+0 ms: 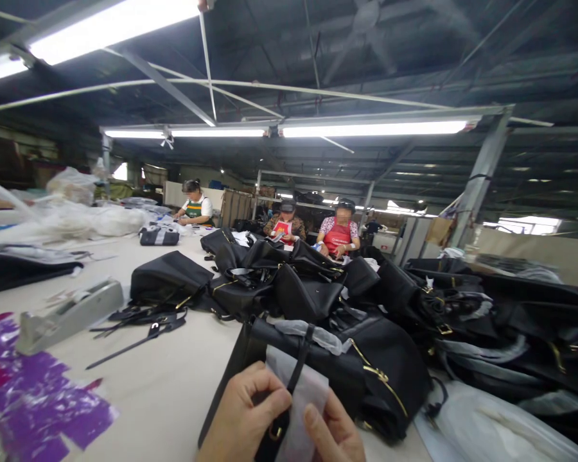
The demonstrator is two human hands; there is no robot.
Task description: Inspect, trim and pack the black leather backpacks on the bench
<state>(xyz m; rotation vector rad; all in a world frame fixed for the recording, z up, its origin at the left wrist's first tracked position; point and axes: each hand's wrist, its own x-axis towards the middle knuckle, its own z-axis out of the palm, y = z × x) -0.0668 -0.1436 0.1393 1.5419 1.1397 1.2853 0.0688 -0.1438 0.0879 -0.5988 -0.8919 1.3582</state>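
A black bag [366, 359] with a gold zipper lies in front of me. Over its side hangs a narrow black strap [300, 366] with a gold-coloured buckle low on it. Behind the strap is a strip of thin white paper [298, 391]. My left hand [250, 410] is closed, thumb and finger pinching at the strap's left edge and the paper. On the other side, my right hand [334, 430] is closed on the paper's right edge, thumb in front and fingers behind. Clear plastic wrap [313, 335] covers the bag's handle.
Many black bags [308, 289] are heaped beyond and to the right. At left are a tape dispenser [72, 314], purple plastic pieces [43, 385] and a loose strap [125, 346]. White plastic [491, 423] lies at lower right. Several people sit across the table [139, 398].
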